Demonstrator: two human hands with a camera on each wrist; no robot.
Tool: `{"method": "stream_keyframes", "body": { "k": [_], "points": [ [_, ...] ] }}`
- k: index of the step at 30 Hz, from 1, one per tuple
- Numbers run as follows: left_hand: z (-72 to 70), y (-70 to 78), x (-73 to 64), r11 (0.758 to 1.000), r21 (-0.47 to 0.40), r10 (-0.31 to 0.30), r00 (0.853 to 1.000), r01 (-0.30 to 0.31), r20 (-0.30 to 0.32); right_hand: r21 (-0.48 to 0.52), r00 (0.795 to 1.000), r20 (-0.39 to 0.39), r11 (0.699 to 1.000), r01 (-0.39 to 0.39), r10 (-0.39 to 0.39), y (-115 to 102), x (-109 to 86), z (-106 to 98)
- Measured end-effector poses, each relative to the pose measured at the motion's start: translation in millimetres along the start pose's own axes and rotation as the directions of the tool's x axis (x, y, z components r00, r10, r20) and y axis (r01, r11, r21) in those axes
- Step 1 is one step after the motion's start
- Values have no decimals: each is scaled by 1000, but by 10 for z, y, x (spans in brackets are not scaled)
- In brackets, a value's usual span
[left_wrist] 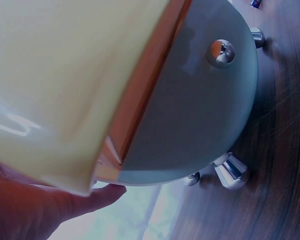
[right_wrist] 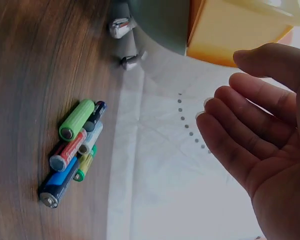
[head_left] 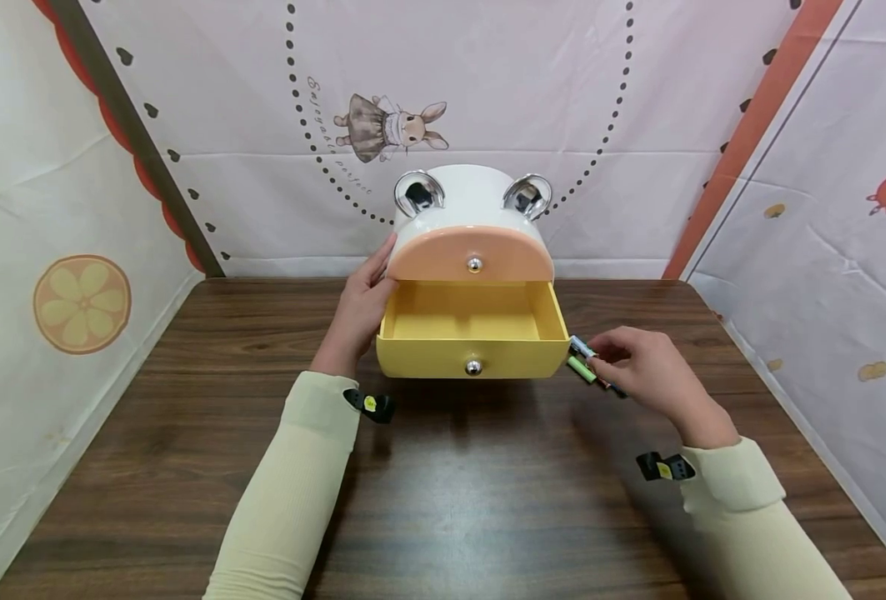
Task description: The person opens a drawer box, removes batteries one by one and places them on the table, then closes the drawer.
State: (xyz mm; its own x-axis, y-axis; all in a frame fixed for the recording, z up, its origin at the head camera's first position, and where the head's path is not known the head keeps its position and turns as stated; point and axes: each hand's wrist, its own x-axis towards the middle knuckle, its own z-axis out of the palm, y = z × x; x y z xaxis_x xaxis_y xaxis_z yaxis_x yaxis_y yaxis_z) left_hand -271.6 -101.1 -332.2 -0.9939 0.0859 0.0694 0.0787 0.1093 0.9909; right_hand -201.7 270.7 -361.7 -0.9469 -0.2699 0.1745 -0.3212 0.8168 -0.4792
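Note:
A small rounded cabinet with a white top and two silver ears stands at the back of the table. Its yellow drawer is pulled out, below a closed peach drawer. My left hand rests against the cabinet's left side, fingers extended along it and thumb near the drawer. To the right, my right hand hovers by a small pile of batteries, overlapping some in the head view. The right wrist view shows its fingers loosely bent, holding nothing. A green battery, a red one and a blue one lie among the pile.
The grey-green lower front of the cabinet has a silver knob, with silver feet beneath. Printed cloth hangs behind and on both sides of the dark wooden table.

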Motion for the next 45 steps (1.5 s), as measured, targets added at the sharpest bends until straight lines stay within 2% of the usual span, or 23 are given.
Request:
{"method": "stream_keyframes", "body": {
  "k": [3,5,8,12,19,21,26,29,33,35,42,45],
  "points": [
    [2,4,-2,1000,-2,4,1000,-4,-2,-31,995,-64,997,75,-77,-25,-24,36],
    [3,4,-1,1000,-8,6,1000,-6,-4,-73,981,-125,987,140,-149,-47,-38,67],
    [2,4,5,1000,-13,6,1000,-6,-4,-141,946,-202,964,227,-252,-85,-62,104],
    [3,0,10,1000,-15,5,1000,-5,-3,-167,903,-264,938,305,-340,-138,-87,147],
    [-1,-14,11,1000,-9,-3,1000,3,-1,-148,805,-349,876,458,-480,-229,-89,284],
    [-2,-16,12,1000,-8,-5,1000,5,0,-133,787,-358,862,490,-503,-261,-83,336],
    [-9,-62,53,1000,-19,-5,1000,5,-4,-121,774,-356,847,517,-524,-356,-47,449],
    [-21,-150,119,1000,-29,-7,1000,6,-10,-132,751,-368,831,541,-548,-414,-20,512],
    [-30,-283,208,1000,-24,15,1000,-15,-24,-148,708,-394,800,581,-587,-506,19,603],
    [-26,-310,225,999,-17,29,999,-30,-29,-155,696,-404,794,587,-593,-558,36,639],
    [-3,-299,226,999,-17,43,998,-44,-34,-224,614,-458,752,620,-643,-699,125,754],
    [-2,-302,230,999,-18,43,998,-43,-36,-238,592,-471,741,628,-653,-743,156,800]
  ]
}}
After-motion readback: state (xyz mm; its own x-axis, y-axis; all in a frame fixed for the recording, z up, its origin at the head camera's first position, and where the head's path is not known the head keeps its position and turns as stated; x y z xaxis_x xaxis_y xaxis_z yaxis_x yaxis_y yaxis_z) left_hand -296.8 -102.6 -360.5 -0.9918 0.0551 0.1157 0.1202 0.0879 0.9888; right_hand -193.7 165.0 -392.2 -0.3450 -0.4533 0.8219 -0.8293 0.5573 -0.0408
